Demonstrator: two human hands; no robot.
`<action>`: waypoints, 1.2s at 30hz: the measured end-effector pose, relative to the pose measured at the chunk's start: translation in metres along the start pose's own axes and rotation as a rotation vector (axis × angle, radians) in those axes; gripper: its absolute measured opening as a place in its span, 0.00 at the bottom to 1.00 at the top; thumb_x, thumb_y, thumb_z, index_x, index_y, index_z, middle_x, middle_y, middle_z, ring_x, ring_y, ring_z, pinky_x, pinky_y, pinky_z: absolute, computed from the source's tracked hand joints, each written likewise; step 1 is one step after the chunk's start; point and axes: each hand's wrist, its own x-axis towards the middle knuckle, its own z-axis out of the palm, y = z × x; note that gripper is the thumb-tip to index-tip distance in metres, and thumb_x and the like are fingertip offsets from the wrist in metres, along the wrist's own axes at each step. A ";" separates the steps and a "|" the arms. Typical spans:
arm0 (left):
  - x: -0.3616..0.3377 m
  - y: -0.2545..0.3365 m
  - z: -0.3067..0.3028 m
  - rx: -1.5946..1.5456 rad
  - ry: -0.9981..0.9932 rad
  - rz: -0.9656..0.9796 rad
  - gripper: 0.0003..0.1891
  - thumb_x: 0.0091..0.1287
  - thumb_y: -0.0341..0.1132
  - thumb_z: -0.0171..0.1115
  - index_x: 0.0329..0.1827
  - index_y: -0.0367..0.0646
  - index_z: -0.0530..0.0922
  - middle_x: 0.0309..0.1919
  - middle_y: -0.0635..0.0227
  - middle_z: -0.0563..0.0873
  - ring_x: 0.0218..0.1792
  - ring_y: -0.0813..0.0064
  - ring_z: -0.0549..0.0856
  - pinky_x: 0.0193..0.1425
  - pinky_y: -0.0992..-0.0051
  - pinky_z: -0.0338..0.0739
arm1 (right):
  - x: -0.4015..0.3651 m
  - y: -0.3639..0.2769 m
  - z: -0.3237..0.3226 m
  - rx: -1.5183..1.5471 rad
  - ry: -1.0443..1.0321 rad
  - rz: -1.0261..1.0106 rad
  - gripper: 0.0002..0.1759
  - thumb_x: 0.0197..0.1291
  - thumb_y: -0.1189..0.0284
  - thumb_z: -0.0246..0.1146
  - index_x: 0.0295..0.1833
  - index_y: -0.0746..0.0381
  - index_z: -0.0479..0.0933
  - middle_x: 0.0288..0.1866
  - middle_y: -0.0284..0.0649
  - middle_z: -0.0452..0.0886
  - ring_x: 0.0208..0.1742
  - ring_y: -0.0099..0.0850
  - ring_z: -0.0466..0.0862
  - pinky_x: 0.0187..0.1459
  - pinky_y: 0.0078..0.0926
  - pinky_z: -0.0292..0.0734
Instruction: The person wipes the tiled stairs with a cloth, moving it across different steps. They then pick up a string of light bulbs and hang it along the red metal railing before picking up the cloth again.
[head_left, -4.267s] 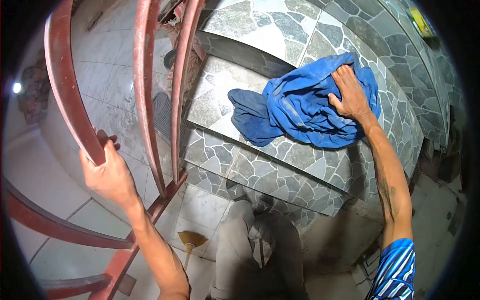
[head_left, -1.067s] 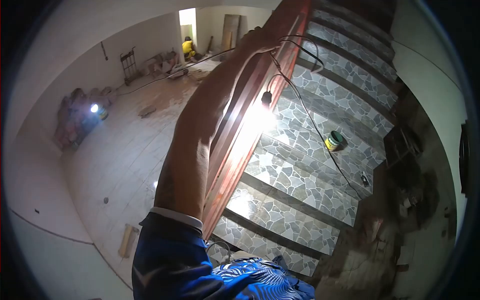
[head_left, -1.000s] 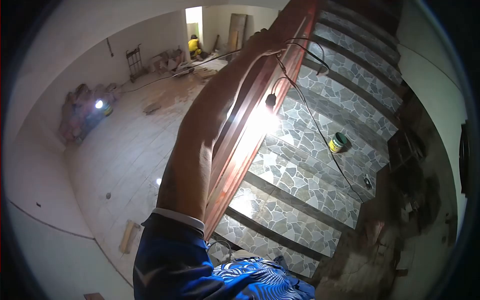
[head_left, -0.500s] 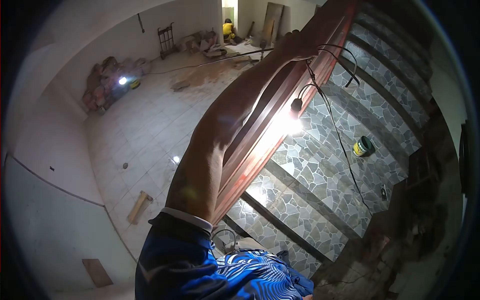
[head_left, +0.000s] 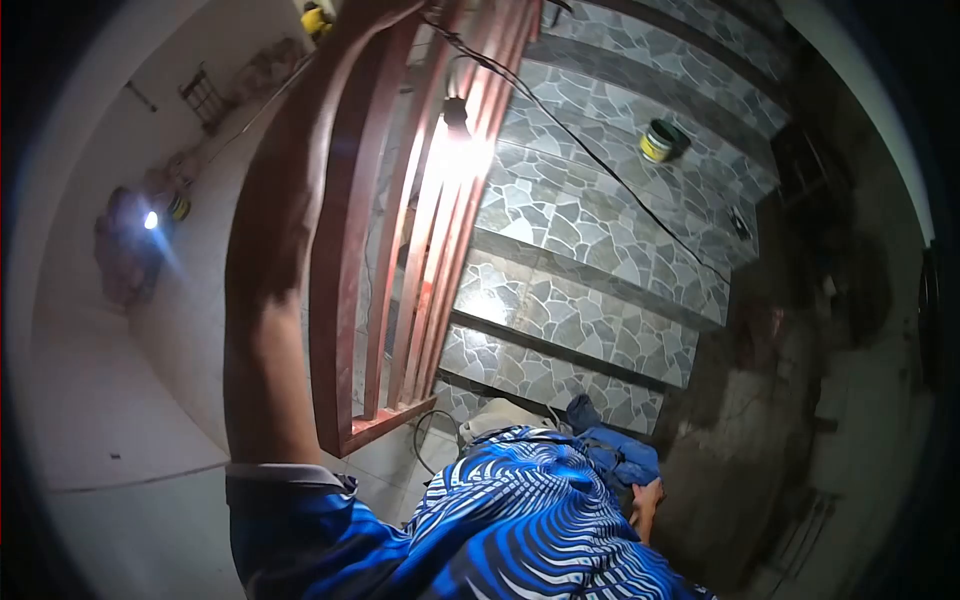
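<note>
My left arm (head_left: 265, 260) reaches up along the dark red stair railing (head_left: 345, 270). The hand is mostly cut off at the top edge, by the railing's top and the black cable (head_left: 590, 135), so its fingers are hidden. From the cable hangs a lit bulb (head_left: 457, 145) in a black socket, against the balusters. Low in the view, my right hand (head_left: 648, 497) is at my hip, its fingers curled against a bunched blue cloth (head_left: 620, 455).
Stone-patterned stairs (head_left: 580, 310) rise to the right of the railing. A green and yellow bucket (head_left: 657, 143) stands on a step. At the left are a bright lamp (head_left: 151, 220), a hand truck (head_left: 203, 100) and piled sacks. A person in yellow (head_left: 316, 18) is far off.
The view has swung right and down, so the railing, bulb and bucket sit further left and higher. My left hand has slid to the top edge; my right hand shows more.
</note>
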 end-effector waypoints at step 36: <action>0.032 -0.026 0.002 0.364 0.082 0.016 0.37 0.59 0.59 0.70 0.60 0.34 0.79 0.46 0.51 0.87 0.49 0.59 0.86 0.55 0.63 0.80 | -0.012 -0.022 -0.004 0.740 0.087 0.382 0.38 0.65 0.64 0.68 0.75 0.67 0.62 0.70 0.49 0.72 0.66 0.43 0.78 0.60 0.39 0.82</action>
